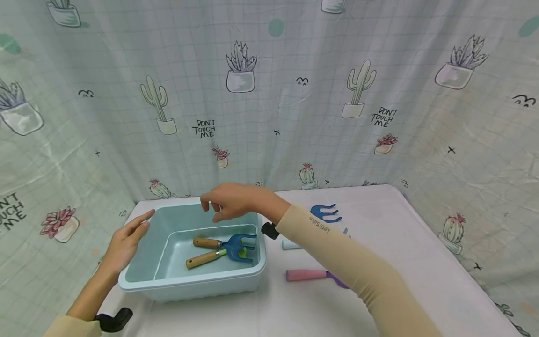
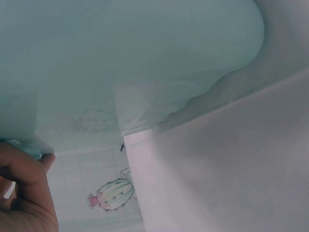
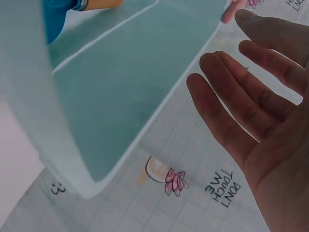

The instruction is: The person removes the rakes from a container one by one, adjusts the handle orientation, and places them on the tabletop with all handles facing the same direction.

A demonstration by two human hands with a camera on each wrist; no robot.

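Note:
A pale blue-green plastic bin (image 1: 189, 282) stands on the white table. Inside it lie a blue hand fork (image 1: 236, 248) with a wooden handle and a second wooden-handled tool (image 1: 204, 259) with a green neck, its head partly hidden under the fork. My left hand (image 1: 126, 241) holds the bin's left rim; the left wrist view has its bent fingers (image 2: 29, 169) at the edge. Above the bin's back part hovers my right hand (image 1: 231, 201), holding nothing. Its fingers (image 3: 217, 113) are spread and loosely bent in the right wrist view.
Right of the bin lie a pink-handled tool (image 1: 306, 274) with a purple head, a light blue handle (image 1: 289, 244) and another blue fork (image 1: 325, 213), all partly covered by the right arm. A cactus-print curtain (image 1: 269, 117) surrounds the table (image 1: 421, 262) at back and sides.

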